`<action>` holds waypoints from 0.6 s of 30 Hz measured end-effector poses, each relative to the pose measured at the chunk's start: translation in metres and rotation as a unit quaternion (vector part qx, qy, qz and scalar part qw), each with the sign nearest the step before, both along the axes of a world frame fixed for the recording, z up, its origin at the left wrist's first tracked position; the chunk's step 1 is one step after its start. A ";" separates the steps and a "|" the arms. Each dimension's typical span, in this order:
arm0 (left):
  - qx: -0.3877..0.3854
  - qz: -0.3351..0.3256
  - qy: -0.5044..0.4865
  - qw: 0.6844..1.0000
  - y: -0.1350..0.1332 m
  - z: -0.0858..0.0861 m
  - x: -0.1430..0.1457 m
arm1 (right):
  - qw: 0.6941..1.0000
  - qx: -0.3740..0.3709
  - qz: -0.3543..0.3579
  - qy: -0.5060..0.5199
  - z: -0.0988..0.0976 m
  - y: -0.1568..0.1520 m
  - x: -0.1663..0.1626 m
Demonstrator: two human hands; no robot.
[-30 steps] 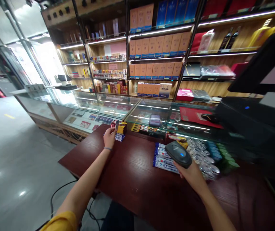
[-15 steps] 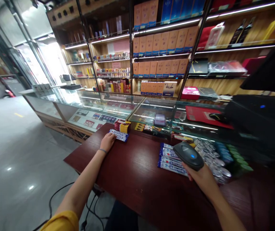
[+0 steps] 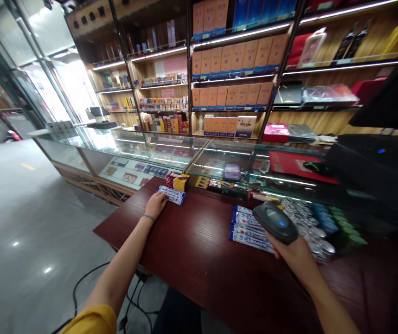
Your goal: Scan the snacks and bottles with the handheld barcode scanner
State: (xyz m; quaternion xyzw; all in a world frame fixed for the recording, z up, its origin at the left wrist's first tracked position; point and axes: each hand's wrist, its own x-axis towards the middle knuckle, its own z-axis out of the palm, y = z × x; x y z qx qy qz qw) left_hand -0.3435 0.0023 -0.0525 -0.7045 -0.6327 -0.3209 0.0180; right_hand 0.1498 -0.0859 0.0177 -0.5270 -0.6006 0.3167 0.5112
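Observation:
My right hand [image 3: 291,253] is wrapped round the grip of a dark barcode scanner [image 3: 276,222], its blue light lit, above the tabletop. Under and left of the scanner lie several long blue-and-white wrapped packets [image 3: 247,229] side by side; the scanner and hand cover their right ends. At the table's far left, my left hand [image 3: 156,205] is closed on the near end of a blue-and-white packet [image 3: 173,195] that lies with others of its kind. Its fingertips are partly hidden. Just behind stands a stack of red-and-yellow packs [image 3: 177,181].
Several cans [image 3: 305,222] stand in rows at the right, beside blue and green ones. A glass display counter [image 3: 216,157] borders the table's far side. The dark monitor stand [image 3: 366,162] is at right, near a red mat [image 3: 285,164]. Cables [image 3: 138,301] hang below.
The scanner and my right hand have shifted very slightly to the right. My left hand stays at the packets, almost unmoved.

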 end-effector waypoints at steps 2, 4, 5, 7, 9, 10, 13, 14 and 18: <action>0.004 0.004 0.007 1.000 -0.001 0.000 0.001 | 1.000 -0.002 0.001 0.001 0.000 0.001 0.002; 0.017 0.006 0.011 1.000 -0.002 0.002 0.003 | 1.000 -0.003 0.003 -0.002 0.001 0.001 0.004; 0.030 0.006 0.010 0.999 -0.002 0.003 0.006 | 1.000 -0.003 0.002 -0.001 0.003 0.001 0.005; 0.056 -0.002 0.003 0.998 0.000 0.008 0.016 | 1.000 -0.008 -0.006 0.010 0.006 0.001 0.007; 0.075 -0.025 -0.010 0.997 0.003 0.013 0.035 | 1.000 -0.009 -0.015 0.021 0.009 0.001 0.009; 0.079 -0.042 -0.018 0.996 0.005 0.016 0.048 | 1.000 -0.005 -0.019 0.021 0.011 0.001 0.011; 0.075 -0.110 -0.043 0.990 0.008 0.025 0.099 | 0.999 0.000 -0.040 0.027 0.015 0.002 0.016; 0.070 -0.138 -0.050 0.987 0.007 0.027 0.120 | 0.999 0.007 -0.043 0.029 0.016 0.003 0.017; 0.035 -0.244 -0.081 0.966 -0.001 0.029 0.206 | 0.998 0.025 -0.052 0.034 0.020 0.003 0.023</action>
